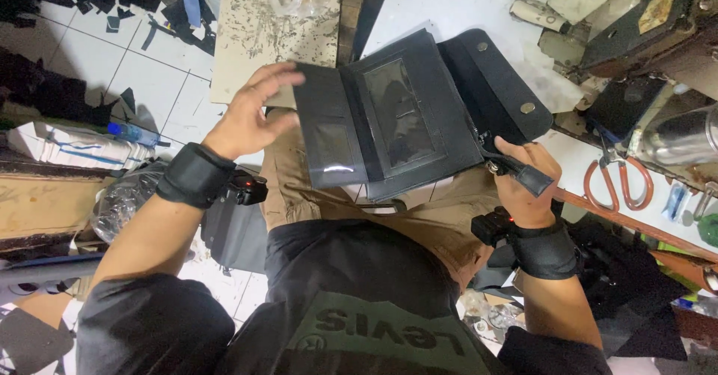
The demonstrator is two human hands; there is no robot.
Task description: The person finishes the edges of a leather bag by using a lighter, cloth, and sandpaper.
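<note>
The black wallet [404, 113] is held open above the person's lap, at the near edge of the white desk [456, 1], with its clear window panel facing up. The left hand [250, 117] lies flat against the wallet's left panel, fingers extended; its grip is released and only steadies the panel. The right hand [527, 180] has its grip clenched on the wallet's right edge, by the strap tab [535, 179] below the snap flap [497, 80].

Risk: the wallet hangs from one closed grip. If the right hand slackens, the wallet is likely to drop onto the lap or floor. Pressure from the flat left hand may crease the clear panel. Orange-handled scissors [621, 177] lie just beside the right hand; a sideways movement could snag them.
</note>
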